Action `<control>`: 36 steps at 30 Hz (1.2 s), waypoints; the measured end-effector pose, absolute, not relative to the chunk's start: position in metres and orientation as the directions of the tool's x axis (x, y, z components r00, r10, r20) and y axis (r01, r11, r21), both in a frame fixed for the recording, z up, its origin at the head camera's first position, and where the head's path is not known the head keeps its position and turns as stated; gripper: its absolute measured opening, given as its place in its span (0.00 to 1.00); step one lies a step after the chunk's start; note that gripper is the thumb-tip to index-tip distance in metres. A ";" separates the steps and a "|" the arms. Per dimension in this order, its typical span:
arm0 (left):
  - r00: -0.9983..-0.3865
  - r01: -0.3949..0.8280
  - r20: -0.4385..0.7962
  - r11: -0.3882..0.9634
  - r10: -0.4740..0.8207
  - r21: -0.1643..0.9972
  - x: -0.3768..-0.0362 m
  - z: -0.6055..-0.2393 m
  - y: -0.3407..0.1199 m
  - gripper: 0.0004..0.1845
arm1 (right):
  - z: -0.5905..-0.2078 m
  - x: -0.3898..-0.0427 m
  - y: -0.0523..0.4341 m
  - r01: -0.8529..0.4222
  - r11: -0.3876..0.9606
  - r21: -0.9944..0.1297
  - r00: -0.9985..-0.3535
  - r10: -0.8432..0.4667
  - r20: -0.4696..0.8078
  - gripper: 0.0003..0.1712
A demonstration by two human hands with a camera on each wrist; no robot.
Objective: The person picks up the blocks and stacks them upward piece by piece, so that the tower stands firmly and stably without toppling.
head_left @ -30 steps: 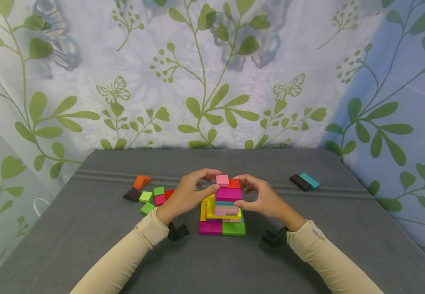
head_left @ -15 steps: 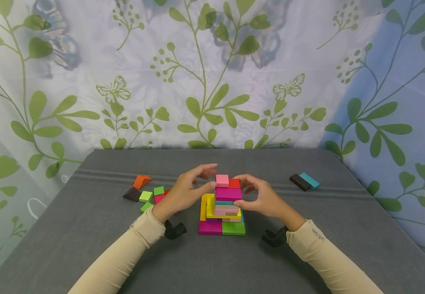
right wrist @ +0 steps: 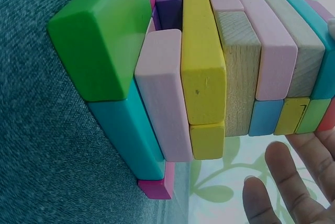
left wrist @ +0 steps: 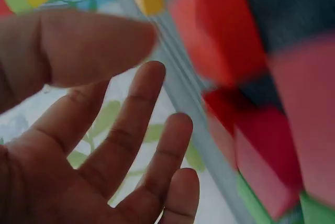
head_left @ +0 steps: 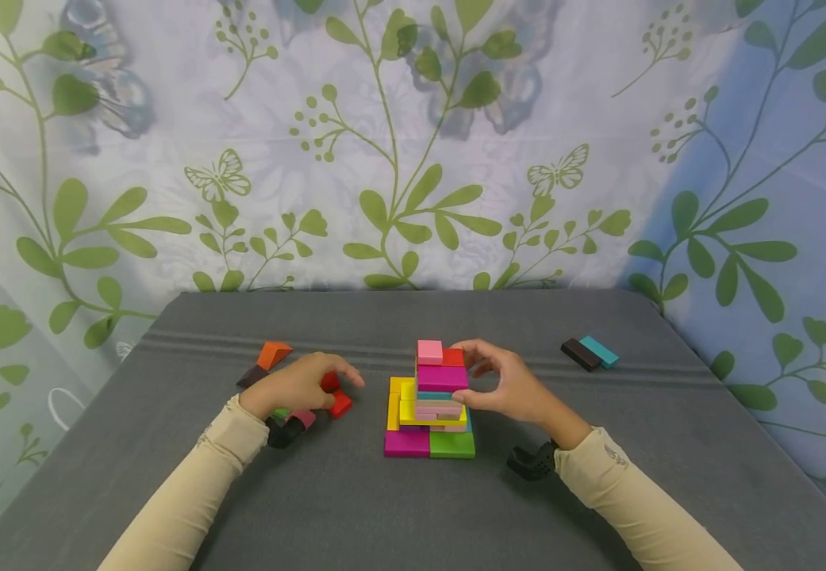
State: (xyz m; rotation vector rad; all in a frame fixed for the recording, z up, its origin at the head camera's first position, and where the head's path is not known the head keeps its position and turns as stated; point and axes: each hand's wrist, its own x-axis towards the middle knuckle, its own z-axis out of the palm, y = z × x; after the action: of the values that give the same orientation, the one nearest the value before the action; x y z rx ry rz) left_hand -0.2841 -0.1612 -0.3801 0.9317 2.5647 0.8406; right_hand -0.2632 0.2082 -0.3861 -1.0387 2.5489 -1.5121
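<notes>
"Steadying seems to be the work of the right hand (head_left: 501,385); do you agree?"

"Yes, I judge so. Its thumb lies at the front of the tower of coloured wooden blocks (head_left: 436,406) and a finger goes behind, so the tower stands between them. How hard they press, I cannot tell."

"And the left hand (head_left: 298,387)?"

"It is over the scatter of loose coloured blocks (head_left: 304,417), on the left part of the grey cloth-covered desk (head_left: 420,507). Its fingers are apart, with nothing between them. Just beside the thumb is a loose red flat-sided block (head_left: 341,405)."

"How to take one block well?"

"I would bring the fingers to two opposite sides of it and not push its neighbours. The right hand should press only lightly, because the upper part is narrower than the base and could shift."

"Which way does the tower point?"

"Straight up, near the middle of the desk; its long axis is vertical. The small pink box-shaped block (head_left: 430,352) is at the top left, with one face toward the person."

"And the loose red one?"

"The left wrist view is blurred there, so I cannot tell its long axis surely."
</notes>
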 end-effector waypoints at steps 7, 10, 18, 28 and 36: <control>-0.783 0.537 -0.073 0.731 0.617 0.422 -0.285 -0.385 -0.164 0.22 | -0.387 -0.263 0.208 -0.533 0.318 -0.784 -0.784 -0.535 0.315 0.32; -0.789 0.536 -0.078 0.745 0.609 0.396 -0.286 -0.383 -0.163 0.17 | -0.387 -0.263 0.208 -0.535 0.317 -0.783 -0.782 -0.537 0.317 0.32; -0.795 0.521 0.045 0.642 0.605 0.562 -0.291 -0.366 -0.154 0.19 | -0.387 -0.263 0.209 -0.536 0.308 -0.786 -0.778 -0.542 0.318 0.32; -0.783 0.590 0.319 0.474 0.535 0.654 -0.288 -0.323 -0.112 0.21 | -0.386 -0.262 0.208 -0.530 0.310 -0.789 -0.783 -0.536 0.316 0.32; -0.706 0.685 0.412 0.405 0.576 0.606 -0.285 -0.316 -0.066 0.22 | -0.386 -0.262 0.209 -0.529 0.289 -0.798 -0.777 -0.544 0.317 0.31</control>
State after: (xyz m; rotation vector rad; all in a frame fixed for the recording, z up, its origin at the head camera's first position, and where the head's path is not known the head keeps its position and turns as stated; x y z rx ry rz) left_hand -0.2853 -0.0661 -0.3159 1.2405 2.7461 1.2943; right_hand -0.2623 0.2086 -0.3862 -1.0445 2.5101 -1.5432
